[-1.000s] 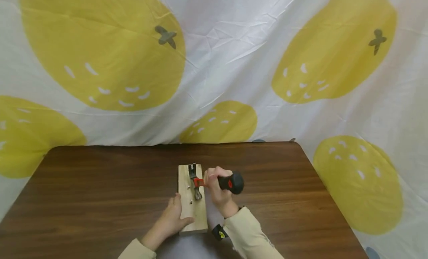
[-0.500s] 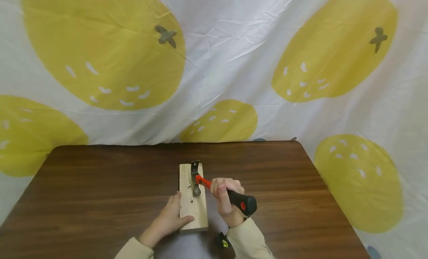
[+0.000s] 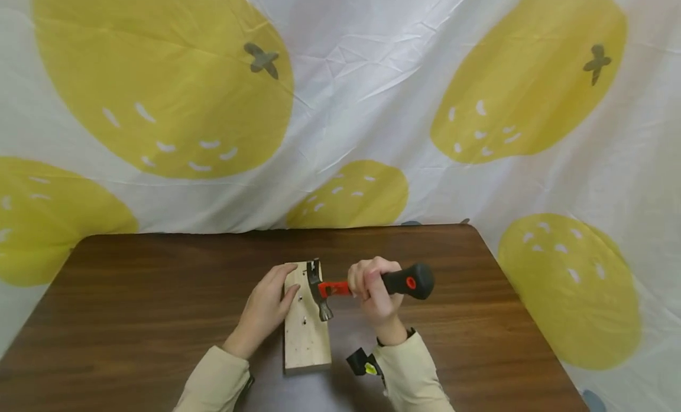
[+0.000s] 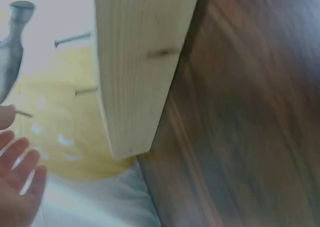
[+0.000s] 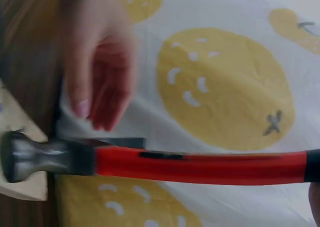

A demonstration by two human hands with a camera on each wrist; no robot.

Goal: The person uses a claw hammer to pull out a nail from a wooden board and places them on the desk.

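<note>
In the head view my right hand (image 3: 378,291) grips a claw hammer (image 3: 334,289) by its black handle. The hammer's metal head hangs over the right edge of a pale wooden board (image 3: 308,344). My left hand (image 3: 266,302) is over the board's far left side, thumb and fingers apart. In the right wrist view the left hand (image 5: 102,62) has loosely straight fingers above the hammer (image 5: 200,164). Two nails stand in the board (image 4: 137,62) in the left wrist view, an upper nail (image 4: 72,39) and a lower nail (image 4: 86,91). A thin nail-like piece (image 4: 24,114) shows beside a fingertip; its support is unclear.
The board lies lengthwise on a dark brown wooden table (image 3: 159,311). Behind the table hangs a white cloth (image 3: 372,75) printed with big yellow fruit. A small black device (image 3: 362,363) is strapped under the right wrist.
My left hand has left the board's near left side and moved to its far end, opening thumb from fingers. My right hand has shifted right with the hammer, its handle swinging level.
</note>
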